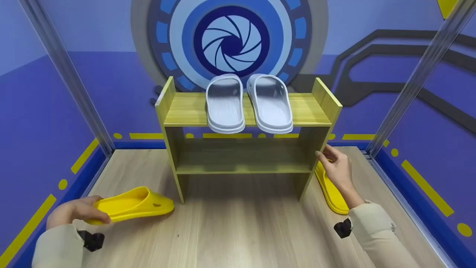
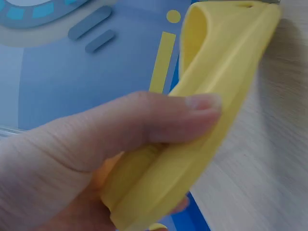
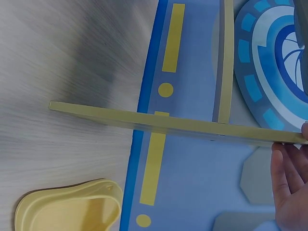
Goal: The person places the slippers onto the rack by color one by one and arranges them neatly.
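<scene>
My left hand (image 1: 76, 213) grips a yellow slipper (image 1: 130, 204) by its heel end, its closed toe pointing right toward the rack. In the left wrist view the thumb presses along the side of the slipper (image 2: 231, 72). At the right side panel of a small wooden shoe rack (image 1: 248, 171), my right hand (image 1: 338, 169) pinches the panel's edge, thumb at the front and fingers on the outer face. The right wrist view has those fingers (image 3: 288, 168) against the panel. Two light grey slippers (image 1: 225, 106) stand side by side on the top shelf, toes toward the back.
A second yellow slipper (image 1: 333, 191) lies on the wooden table (image 1: 230, 230) right of the rack, partly behind my right hand and wrist. Blue patterned walls (image 1: 111, 89) enclose the back and sides, with metal posts (image 1: 420, 70) at the corners.
</scene>
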`<state>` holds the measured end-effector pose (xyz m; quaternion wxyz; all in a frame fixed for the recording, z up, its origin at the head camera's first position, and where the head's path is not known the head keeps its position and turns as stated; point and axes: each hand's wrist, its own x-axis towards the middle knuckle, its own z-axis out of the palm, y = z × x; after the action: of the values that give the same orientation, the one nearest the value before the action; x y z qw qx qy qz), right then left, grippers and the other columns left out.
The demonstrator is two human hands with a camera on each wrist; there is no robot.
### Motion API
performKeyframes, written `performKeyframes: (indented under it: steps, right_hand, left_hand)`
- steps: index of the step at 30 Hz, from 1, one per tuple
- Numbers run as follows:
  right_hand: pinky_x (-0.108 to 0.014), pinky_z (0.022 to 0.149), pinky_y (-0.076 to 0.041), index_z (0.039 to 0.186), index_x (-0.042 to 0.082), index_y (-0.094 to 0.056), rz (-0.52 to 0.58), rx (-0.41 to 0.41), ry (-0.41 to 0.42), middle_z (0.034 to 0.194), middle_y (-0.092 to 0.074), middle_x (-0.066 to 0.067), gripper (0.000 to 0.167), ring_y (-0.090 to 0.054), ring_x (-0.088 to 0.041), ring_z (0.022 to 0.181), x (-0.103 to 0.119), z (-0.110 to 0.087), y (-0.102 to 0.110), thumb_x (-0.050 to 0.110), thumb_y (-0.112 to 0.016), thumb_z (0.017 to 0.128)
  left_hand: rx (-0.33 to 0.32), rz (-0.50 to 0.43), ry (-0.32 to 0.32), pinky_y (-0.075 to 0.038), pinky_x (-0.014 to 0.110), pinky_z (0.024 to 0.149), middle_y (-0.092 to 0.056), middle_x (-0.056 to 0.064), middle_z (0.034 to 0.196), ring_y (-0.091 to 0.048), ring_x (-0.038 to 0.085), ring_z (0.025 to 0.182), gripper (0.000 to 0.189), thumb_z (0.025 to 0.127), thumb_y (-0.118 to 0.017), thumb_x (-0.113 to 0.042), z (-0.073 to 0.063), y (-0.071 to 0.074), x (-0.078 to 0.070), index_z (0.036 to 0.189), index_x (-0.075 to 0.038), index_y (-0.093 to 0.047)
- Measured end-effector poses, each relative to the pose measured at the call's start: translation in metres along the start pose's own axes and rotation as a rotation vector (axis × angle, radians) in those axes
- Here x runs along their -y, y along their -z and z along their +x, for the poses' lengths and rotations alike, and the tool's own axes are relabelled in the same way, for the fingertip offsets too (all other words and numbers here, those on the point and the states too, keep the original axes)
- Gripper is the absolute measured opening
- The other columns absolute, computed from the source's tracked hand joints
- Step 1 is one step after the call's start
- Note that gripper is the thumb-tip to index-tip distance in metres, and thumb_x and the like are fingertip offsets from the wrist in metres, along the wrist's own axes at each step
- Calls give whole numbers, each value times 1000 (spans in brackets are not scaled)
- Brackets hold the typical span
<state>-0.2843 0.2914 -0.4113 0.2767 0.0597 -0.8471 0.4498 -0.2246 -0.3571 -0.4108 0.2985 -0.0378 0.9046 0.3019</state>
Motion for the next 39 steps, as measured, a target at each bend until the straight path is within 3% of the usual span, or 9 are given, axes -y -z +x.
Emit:
performKeyframes:
  steps: [6, 17, 27, 30, 39]
  right_hand:
    - [-21, 72, -47, 117, 6, -58, -8, 4, -8, 97, -63, -5, 38, -60, -14, 82, 2, 0, 0, 25, -60, 84]
    - [-21, 71, -47, 117, 5, -57, -2, 10, -9, 99, -63, -8, 40, -60, -17, 84, 0, 1, -1, 25, -60, 84]
    - [-17, 71, -45, 117, 5, -57, 2, 5, -8, 98, -63, -8, 39, -60, -18, 83, 2, 2, 0, 24, -60, 84]
    - [-16, 71, -44, 118, 2, -56, 6, 10, -9, 99, -62, -12, 37, -60, -21, 84, 12, -1, 2, 20, -59, 85]
    - [-31, 74, -47, 119, 5, -56, -17, 8, -32, 100, -62, -8, 42, -60, -18, 84, 0, 0, 0, 28, -59, 84]
  left_hand:
    - [71, 8, -32, -36, 38, 74, -47, 8, 85, -43, 23, 80, 55, 70, -72, -22, -1, -3, -6, 110, 5, -46]
    - [116, 13, -49, -37, 40, 78, -47, 9, 88, -44, 24, 82, 62, 69, -75, -23, -2, -12, -27, 116, 2, -43]
    - [79, 51, -152, -33, 44, 78, -48, 7, 89, -44, 23, 82, 73, 63, -78, -25, 0, -21, -56, 122, 0, -41]
    - [75, 62, -187, -32, 44, 77, -48, 7, 89, -43, 23, 82, 75, 62, -78, -24, 0, -24, -66, 123, -1, -40]
    - [104, 34, -312, -33, 42, 76, -49, 6, 93, -43, 23, 84, 76, 64, -77, -20, 0, -31, -88, 126, -1, -37]
